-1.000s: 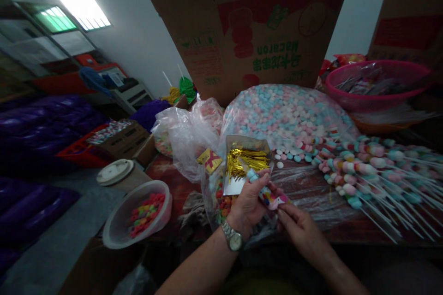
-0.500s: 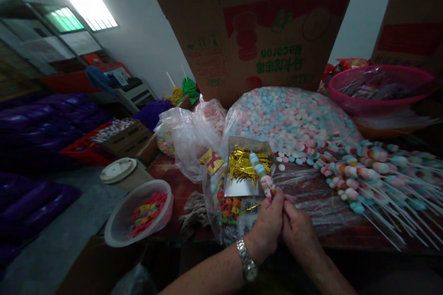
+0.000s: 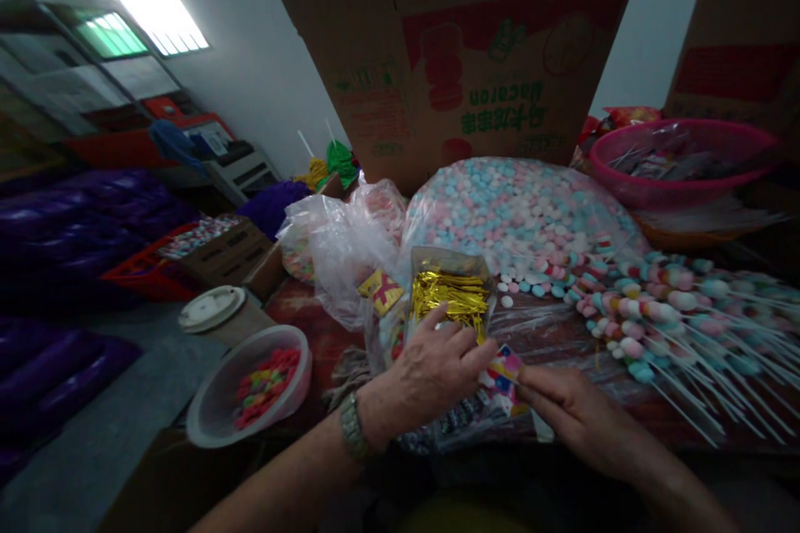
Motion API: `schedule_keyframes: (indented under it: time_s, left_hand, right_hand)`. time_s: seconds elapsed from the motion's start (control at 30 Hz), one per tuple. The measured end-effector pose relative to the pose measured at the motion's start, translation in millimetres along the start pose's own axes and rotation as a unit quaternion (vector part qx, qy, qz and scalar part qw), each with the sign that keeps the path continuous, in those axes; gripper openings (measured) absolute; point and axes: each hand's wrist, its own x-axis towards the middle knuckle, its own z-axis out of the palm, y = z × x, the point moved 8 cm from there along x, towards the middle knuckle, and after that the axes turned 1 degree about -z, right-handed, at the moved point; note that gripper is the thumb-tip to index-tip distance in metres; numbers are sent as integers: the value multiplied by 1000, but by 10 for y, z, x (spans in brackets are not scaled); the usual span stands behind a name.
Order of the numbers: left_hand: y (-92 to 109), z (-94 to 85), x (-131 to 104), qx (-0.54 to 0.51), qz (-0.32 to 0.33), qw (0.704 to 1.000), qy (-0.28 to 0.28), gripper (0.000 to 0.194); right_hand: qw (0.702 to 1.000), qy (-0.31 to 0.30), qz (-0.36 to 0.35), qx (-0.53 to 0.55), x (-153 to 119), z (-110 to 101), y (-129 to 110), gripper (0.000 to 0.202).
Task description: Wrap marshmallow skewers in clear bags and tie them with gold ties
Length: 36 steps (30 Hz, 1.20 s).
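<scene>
One large cardboard box [image 3: 487, 42] is standing upside down, judging by its print, behind the work table. Before it, a clear plastic bag [image 3: 518, 191] is bulging with pink, blue and white sweets, a few of which are spilling out at its near edge. To the right, a big heap of threaded skewers [image 3: 662, 308] is lying with sticks pointing outward; so a good share is looking done, while the many loose sweets are remaining unthreaded. Behind the heap, a pink basin [image 3: 603, 171] is holding stick-like pieces in film. Well to the left, a white bowl [image 3: 203, 420] is holding smaller coloured sweets

Nearer, an open tray [image 3: 450, 257] is lying close to the hands. The left hand [image 3: 434, 366] is reaching in from the lower left, palm down, fingers fanning loosely over the tray's near end; whether they are pinching anything I cannot tell. The right hand [image 3: 572, 408] is coming from the lower right, thumb and forefinger pinching the edge of a printed wrapper [image 3: 502, 379], which is sitting between the hands. No fastening is showing on its visible part. Smallest, gold ties [image 3: 447, 291] are filling the tray
</scene>
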Motion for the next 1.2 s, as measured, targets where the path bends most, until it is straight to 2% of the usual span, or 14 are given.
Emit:
schedule_keyframes:
  time_s: [0.1,0.2,0.3,0.4,0.47,0.57,0.67,0.77,0.83,0.87,0.93,1.03,1.1,1.2]
  left_hand:
    - [-129,324,-68,-102,-78,992,7,13]
    - [-340,523,-171,-293,-213,931,40,28]
    - [-302,699,-202,-476,-262,838,-45,25]
    - [-173,723,-226,-527,-250,800,-142,13]
    - [-132,699,-256,-491,-219,823,-182,9]
    - [-137,543,-262,-327,-132,926,-134,12]
    - [-40,370,-290,-154,-32,985,-77,9]
    - [65,303,-366,-80,33,992,-89,16]
    - [48,263,-434,-83,34,993,-71,22]
    - [8,254,-472,-95,20,994,-54,23]
    - [-146,264,-553,-135,-41,990,-6,21]
    - [-576,340,-713,-282,-231,925,105,21]
    - [-854,463,-843,-407,-361,820,180,22]
    - [-1039,656,-898,-529,-451,681,232,21]
  right_hand:
    - [983,83,-25,-164,40,-66,-74,29]
    - [907,212,-93,-352,-3,-144,-303,28]
    - [868,159,-227,-411,-4,119,-498,39]
    - [874,91,-268,-395,37,362,-446,35]
    - [893,45,-247,-374,84,494,-316,28]
    - [950,-24,-161,-268,139,626,-99,18]
    - [993,-96,40,55,120,757,136,18]
    - [843,-190,201,462,-44,1087,78,18]
    - [737,-214,217,603,-76,1186,-66,18]
    - [719,-219,212,625,-53,1195,-97,20]
    - [770,-208,197,570,89,1137,-13,27]
    - [971,-45,121,202,571,661,339,35]
    - [991,101,68,-56,878,283,438,29]
    - [979,131,35,-154,1243,192,532,18]
